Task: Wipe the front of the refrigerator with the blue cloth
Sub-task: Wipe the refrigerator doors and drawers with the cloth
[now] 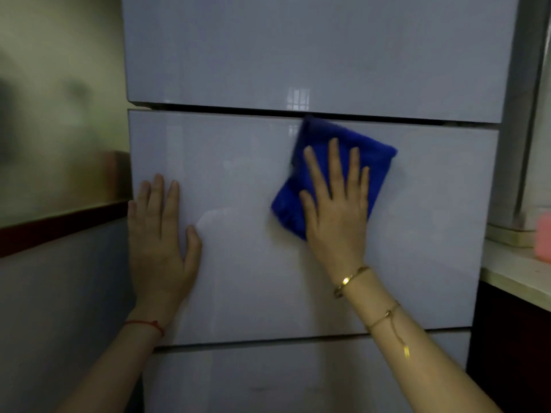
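Folded blue microfibre cloth (337, 162): pressed flat on the middle door panel of the glossy pale grey refrigerator (256, 263), long axis tilted, upper corner touching the gap below the top door, lower end down to the left.

Right hand (335, 213): palm on the cloth, fingers (334, 162) spread wide and straight, pointing up; nothing gripped, cloth pinned beneath. Gold bracelets (350, 280) on that wrist.

Left hand (161, 234): well left of the cloth, flat on the same panel near its left edge, fingers (156, 198) open, close together, bare. Red string (146, 324) at the wrist.

Pale counter (518, 278): right of the right hand, carrying a blurred pink object (543, 241).
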`<state>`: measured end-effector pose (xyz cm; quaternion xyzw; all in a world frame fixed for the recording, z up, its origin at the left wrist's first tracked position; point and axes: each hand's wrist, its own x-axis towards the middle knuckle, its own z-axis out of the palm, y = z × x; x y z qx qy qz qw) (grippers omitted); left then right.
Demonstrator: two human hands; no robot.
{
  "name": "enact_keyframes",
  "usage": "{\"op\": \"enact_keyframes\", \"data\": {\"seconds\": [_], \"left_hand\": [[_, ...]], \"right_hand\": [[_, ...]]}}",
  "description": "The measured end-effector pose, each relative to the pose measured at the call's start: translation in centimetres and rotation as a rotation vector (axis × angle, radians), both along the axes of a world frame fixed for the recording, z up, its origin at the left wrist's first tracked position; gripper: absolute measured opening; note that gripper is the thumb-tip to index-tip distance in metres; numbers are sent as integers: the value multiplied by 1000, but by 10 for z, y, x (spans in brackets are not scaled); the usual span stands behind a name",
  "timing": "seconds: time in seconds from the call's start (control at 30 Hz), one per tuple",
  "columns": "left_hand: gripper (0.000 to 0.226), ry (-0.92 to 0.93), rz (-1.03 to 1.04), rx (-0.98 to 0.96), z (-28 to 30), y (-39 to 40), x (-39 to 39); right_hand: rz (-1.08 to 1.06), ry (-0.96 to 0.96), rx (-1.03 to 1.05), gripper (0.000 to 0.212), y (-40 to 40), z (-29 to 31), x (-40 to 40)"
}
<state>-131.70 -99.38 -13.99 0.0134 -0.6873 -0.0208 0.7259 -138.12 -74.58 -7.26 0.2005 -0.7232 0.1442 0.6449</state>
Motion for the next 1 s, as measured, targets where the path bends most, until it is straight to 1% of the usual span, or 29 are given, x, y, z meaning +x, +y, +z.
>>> {"op": "enact_keyframes", "data": {"seconds": [0.07, 0.13, 0.2, 0.23, 0.27, 0.33, 0.4, 0.43, 0.47, 0.5, 0.57, 0.63, 0.7, 0.77, 0.8, 0.87, 0.9, 1.0], "left_hand": [[61, -2, -6, -2, 0, 1, 0], [60, 1, -14, -7, 0, 0, 1], [61, 3, -23, 3, 0, 1, 3], [60, 6, -24, 10, 0, 1, 3], [60, 9, -24, 14, 0, 2, 3], [59, 12, -26, 17, 0, 4, 3], [60, 13, -27, 29, 0, 4, 3], [61, 14, -31, 42, -1, 5, 3], [62, 17, -38, 61, -1, 5, 3], [63, 22, -47, 81, -1, 5, 3], [64, 32, -60, 113, -1, 4, 4], [64, 35, -61, 121, -1, 4, 6], [64, 27, -56, 125, 0, 4, 6], [65, 26, -65, 130, 0, 4, 5], [65, 32, -72, 127, -1, 4, 4], [65, 41, -81, 119, -1, 4, 3], [64, 44, -79, 123, -1, 3, 3], [65, 51, -71, 138, -2, 3, 3]], "right_hand": [[29, 42, 206, 54, -17, -36, 6], [49, 39, 386, 54, -14, -80, 13], [26, 65, 484, 52, 6, -102, 11], [25, 68, 474, 51, 17, -99, 8], [28, 50, 420, 52, 26, -90, 5], [41, -14, 202, 53, 30, -49, 1], [62, -44, -9, 53, 13, 7, 2], [63, -33, -41, 53, -3, 30, 5], [58, -8, -19, 53, -19, 45, 8], [58, 34, 47, 53, -36, 50, 12], [68, 112, 218, 52, -61, 28, 20], [82, 122, 383, 53, -66, -24, 26], [55, 104, 512, 56, -48, -76, 24], [2, 111, 573, 56, -16, -108, 13], [-14, 106, 575, 55, 0, -110, 9], [-35, 82, 511, 53, 23, -89, 2], [-34, 69, 432, 54, 27, -68, 0], [46, 7, 76, 54, 6, 12, 5]]}}
